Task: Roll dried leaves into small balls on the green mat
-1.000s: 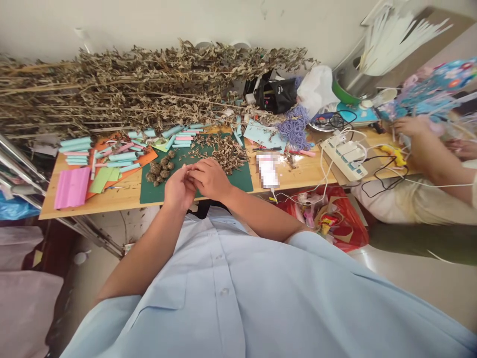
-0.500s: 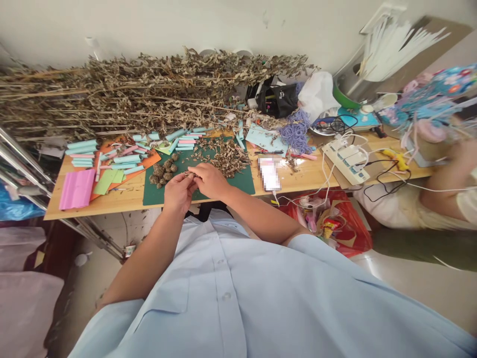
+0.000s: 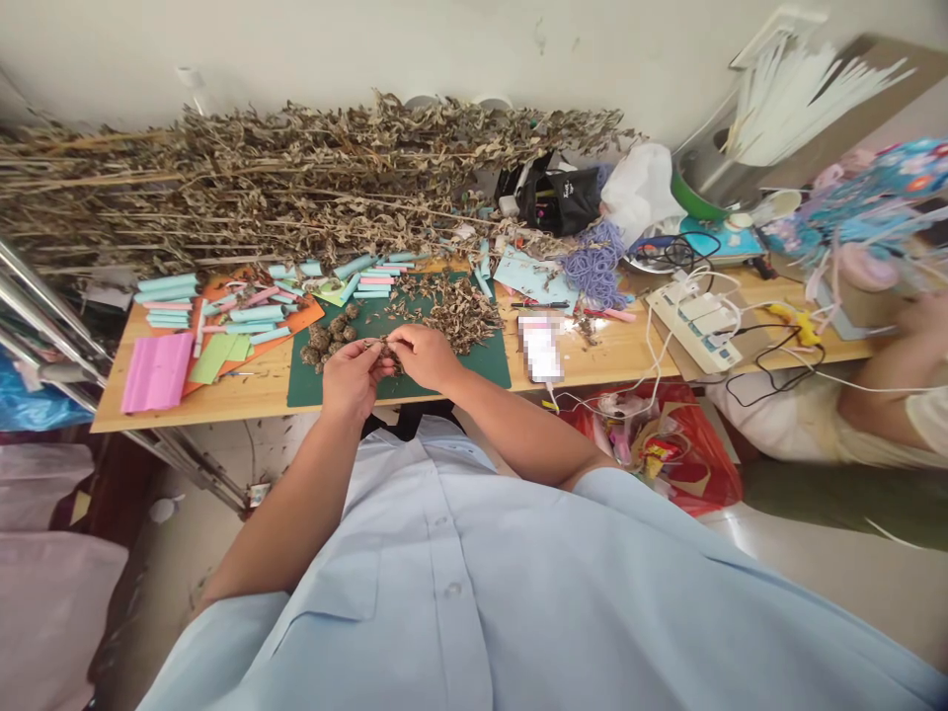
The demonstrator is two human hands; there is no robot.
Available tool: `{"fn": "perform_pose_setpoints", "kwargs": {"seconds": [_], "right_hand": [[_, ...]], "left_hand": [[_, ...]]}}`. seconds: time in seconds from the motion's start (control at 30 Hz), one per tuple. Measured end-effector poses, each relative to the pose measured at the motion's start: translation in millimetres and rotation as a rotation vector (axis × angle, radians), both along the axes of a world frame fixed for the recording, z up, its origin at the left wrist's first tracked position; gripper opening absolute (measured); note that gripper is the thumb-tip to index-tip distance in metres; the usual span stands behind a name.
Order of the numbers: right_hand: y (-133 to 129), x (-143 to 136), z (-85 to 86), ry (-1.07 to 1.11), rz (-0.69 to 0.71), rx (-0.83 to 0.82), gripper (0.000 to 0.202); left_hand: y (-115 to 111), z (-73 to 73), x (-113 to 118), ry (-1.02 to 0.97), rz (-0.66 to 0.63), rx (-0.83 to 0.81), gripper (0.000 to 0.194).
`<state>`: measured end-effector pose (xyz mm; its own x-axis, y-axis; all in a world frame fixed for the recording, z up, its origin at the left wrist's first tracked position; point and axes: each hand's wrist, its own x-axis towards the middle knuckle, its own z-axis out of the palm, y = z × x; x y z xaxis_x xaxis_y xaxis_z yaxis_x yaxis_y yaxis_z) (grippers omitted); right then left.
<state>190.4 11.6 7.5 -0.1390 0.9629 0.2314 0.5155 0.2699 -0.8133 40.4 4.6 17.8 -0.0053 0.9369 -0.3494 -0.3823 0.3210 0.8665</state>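
Observation:
Over the front of a green cutting mat (image 3: 303, 390), my left hand (image 3: 351, 378) and my right hand (image 3: 424, 355) meet with fingertips close together. Between them is a small bit of dried leaves (image 3: 385, 348), pinched by both hands and partly covered by the fingers. Just left of my left hand sits a cluster of brown balls of rolled dried leaf (image 3: 326, 338). Beyond my right hand, a loose heap of crumbled dried leaves (image 3: 466, 314) covers the mat's right side.
Long dried leafy stalks (image 3: 244, 188) lie along the wall. Paper rolls (image 3: 256, 316) and a pink sheet (image 3: 155, 372) are at left. Rightward are a phone (image 3: 541, 349), purple yarn (image 3: 594, 265), a power strip (image 3: 694, 326) with cables, and another person's arm (image 3: 878, 395).
My fingertips have shifted slightly, and more of the dried leaf between them shows. The whole view has moved a little, so things on the table sit slightly further right.

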Motion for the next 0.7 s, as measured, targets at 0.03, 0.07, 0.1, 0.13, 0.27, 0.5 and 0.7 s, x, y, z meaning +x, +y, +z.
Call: {"fn": "perform_pose_setpoints", "kwargs": {"seconds": [0.03, 0.07, 0.1, 0.13, 0.27, 0.5, 0.7], "right_hand": [[0.6, 0.6, -0.6, 0.008, -0.025, -0.003, 0.015], [1.3, 1.1, -1.0, 0.022, -0.051, -0.004, 0.015], [1.9, 1.5, -1.0, 0.041, -0.074, -0.006, 0.015], [2.6, 1.6, -0.6, 0.065, -0.09, -0.007, 0.014], [3.7, -1.5, 3.1, 0.157, -0.047, -0.007, 0.013], [4.2, -5.1, -4.3, 0.051, 0.021, 0.048, 0.018], [3.6, -2.4, -5.9, -0.04, 0.057, 0.104, 0.021]], "left_hand": [[0.8, -0.1, -0.3, 0.002, 0.022, 0.007, 0.026], [1.6, -0.1, -0.6, 0.004, 0.04, 0.013, 0.026], [2.4, 0.0, -0.9, 0.008, 0.053, 0.019, 0.026], [3.2, 0.1, -1.2, 0.016, 0.063, 0.023, 0.026], [5.3, 0.4, -1.0, 0.026, 0.001, 0.002, 0.027], [5.2, -0.9, -0.9, -0.099, -0.058, -0.003, 0.027], [2.8, 2.2, 1.4, -0.023, -0.112, 0.016, 0.027]]}}
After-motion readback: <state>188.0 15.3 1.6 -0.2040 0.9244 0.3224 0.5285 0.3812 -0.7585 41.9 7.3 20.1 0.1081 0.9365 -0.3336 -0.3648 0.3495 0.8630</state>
